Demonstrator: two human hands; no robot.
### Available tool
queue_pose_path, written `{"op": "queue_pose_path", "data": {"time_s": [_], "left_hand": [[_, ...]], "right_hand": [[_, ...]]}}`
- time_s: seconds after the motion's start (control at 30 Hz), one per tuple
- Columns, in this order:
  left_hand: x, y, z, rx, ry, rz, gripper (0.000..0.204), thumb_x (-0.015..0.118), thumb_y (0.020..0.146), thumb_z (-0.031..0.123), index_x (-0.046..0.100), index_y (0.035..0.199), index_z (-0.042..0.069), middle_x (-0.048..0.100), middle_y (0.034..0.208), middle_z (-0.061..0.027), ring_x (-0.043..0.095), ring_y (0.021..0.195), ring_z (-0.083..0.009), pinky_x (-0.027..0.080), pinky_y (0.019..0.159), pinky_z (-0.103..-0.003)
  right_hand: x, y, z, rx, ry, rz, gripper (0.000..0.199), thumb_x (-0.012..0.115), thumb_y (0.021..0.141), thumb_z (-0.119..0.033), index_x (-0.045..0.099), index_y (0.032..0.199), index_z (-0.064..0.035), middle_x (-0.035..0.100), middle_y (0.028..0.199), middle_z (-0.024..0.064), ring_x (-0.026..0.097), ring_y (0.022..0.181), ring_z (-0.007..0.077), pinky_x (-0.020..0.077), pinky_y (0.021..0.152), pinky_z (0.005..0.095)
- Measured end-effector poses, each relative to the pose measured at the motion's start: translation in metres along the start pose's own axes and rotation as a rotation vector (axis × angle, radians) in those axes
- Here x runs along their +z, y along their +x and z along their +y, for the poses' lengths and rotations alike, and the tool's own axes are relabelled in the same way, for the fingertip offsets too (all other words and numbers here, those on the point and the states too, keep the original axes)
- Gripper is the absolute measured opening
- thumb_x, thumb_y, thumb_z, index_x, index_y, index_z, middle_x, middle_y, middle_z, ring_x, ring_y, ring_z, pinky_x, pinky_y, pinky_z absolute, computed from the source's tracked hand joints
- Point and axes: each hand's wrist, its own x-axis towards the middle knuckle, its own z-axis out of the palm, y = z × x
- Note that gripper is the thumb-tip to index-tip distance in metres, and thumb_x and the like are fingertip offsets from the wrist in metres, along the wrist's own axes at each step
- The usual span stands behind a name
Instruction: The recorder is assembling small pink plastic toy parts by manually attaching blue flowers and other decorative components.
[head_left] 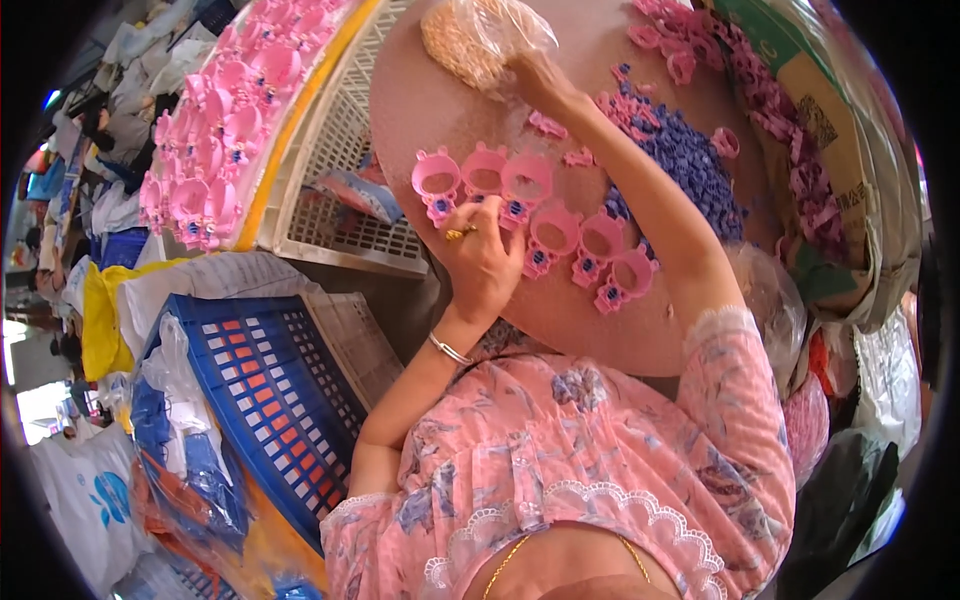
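Observation:
Several pink plastic ring-shaped toy parts [553,230] with small eared tops and blue bits lie in two short rows on the round brownish table [420,110]. My left hand [480,255] is at the upper row, its fingers curled and closed over the lower end of the middle pink part [484,170], which they hide. Farther off, my right hand [540,85] reaches to a clear plastic bag [505,35] of small pale orange pieces [460,45]. Its fingers are bunched together at the bag's edge, and what they pinch is hidden.
A heap of small blue-purple pieces [685,160] lies right of my right forearm. At left, a tray of finished-looking pink parts [235,130] rests on a white crate [345,140]. A blue basket [270,400] is near my left elbow; a cardboard carton [830,130] stands at right.

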Motion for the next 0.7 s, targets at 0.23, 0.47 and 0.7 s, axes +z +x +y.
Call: {"op": "queue_pose_path", "data": {"time_s": [0.23,0.47,0.7], "left_hand": [[-0.006,-0.021,-0.005,-0.02,-0.003,0.008,0.053,0.082,0.072,0.012,0.056,0.118,0.006,0.067,0.096,-0.0098,0.06,0.102,-0.026,0.039,0.092,-0.042],[-0.003,-0.034,-0.004,-0.047,0.031,0.018,0.054,0.084,0.073,0.017,0.056,0.118,0.007,0.066,0.092,-0.0078,0.06,0.099,-0.0253,0.036,0.092,-0.042],[0.0,-0.022,-0.008,-0.055,0.142,-0.1,0.047,0.082,0.073,0.017,0.061,0.114,0.011,0.067,0.104,-0.0039,0.056,0.107,-0.0242,0.034,0.093,-0.041]], "right_hand": [[0.011,0.001,-0.015,-0.106,-0.005,-0.024,0.009,0.062,0.08,-0.005,0.066,0.086,-0.0003,0.068,0.087,0.0224,0.068,0.085,0.0374,0.0523,0.072,0.0454],[0.002,-0.056,-0.02,-0.213,0.048,-0.066,0.011,0.068,0.077,-0.005,0.068,0.088,-0.002,0.07,0.084,0.0173,0.07,0.076,0.0292,0.0527,0.066,0.0401],[0.004,-0.054,-0.007,-0.057,0.636,0.156,0.02,0.077,0.085,-0.019,0.072,0.094,-0.0026,0.071,0.084,0.0038,0.066,0.074,0.0156,0.0522,0.068,0.0305]]}}
